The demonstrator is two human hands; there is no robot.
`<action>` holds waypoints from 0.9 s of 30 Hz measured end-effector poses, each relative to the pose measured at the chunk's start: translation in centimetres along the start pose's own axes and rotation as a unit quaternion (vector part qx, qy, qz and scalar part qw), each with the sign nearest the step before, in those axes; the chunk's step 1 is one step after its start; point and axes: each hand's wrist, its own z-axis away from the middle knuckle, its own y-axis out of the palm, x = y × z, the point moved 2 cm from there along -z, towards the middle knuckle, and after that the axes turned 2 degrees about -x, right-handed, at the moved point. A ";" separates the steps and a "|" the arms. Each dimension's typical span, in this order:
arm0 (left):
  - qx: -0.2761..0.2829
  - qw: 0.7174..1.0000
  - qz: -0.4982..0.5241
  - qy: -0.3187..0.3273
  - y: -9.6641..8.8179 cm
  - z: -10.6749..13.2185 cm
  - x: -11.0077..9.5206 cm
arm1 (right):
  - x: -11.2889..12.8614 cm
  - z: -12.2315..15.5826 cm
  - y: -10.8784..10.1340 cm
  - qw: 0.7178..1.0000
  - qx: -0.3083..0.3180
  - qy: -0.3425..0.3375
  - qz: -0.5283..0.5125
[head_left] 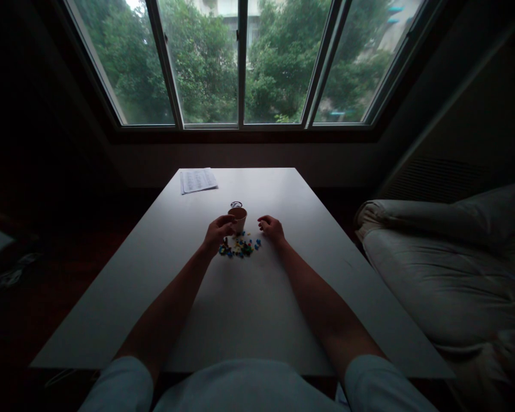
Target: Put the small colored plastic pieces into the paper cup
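Observation:
A small brown paper cup (239, 218) stands upright near the middle of the white table (154, 274). My left hand (217, 231) is curled against the cup's left side, fingers touching it. In front of the cup lies a heap of several small coloured pieces (239, 247), blue, green and yellow. My right hand (272, 228) rests on the table just right of the heap, fingers curled loosely inward; whether it holds a piece is too small to make out.
A small dark ring-shaped object (236, 204) lies behind the cup. A printed sheet of paper (198, 180) sits at the table's far left corner. A pale cushioned sofa (446, 257) stands to the right. A wide window (240, 63) lies beyond.

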 end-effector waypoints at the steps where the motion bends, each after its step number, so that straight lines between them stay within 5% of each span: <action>1: 0.000 1.000 0.010 -0.008 0.0 0.0 -0.1 | -0.1 0.0 0.0 1.000 -0.001 -0.001 0.000; 20: 0.063 0.993 0.092 -0.042 0.4 0.2 -1.3 | -0.1 0.0 0.0 1.000 -0.005 0.000 -0.012; 27: 0.037 0.998 0.038 -0.020 -0.6 -0.1 -1.9 | 2.5 -0.2 -1.6 0.990 0.128 -0.018 0.062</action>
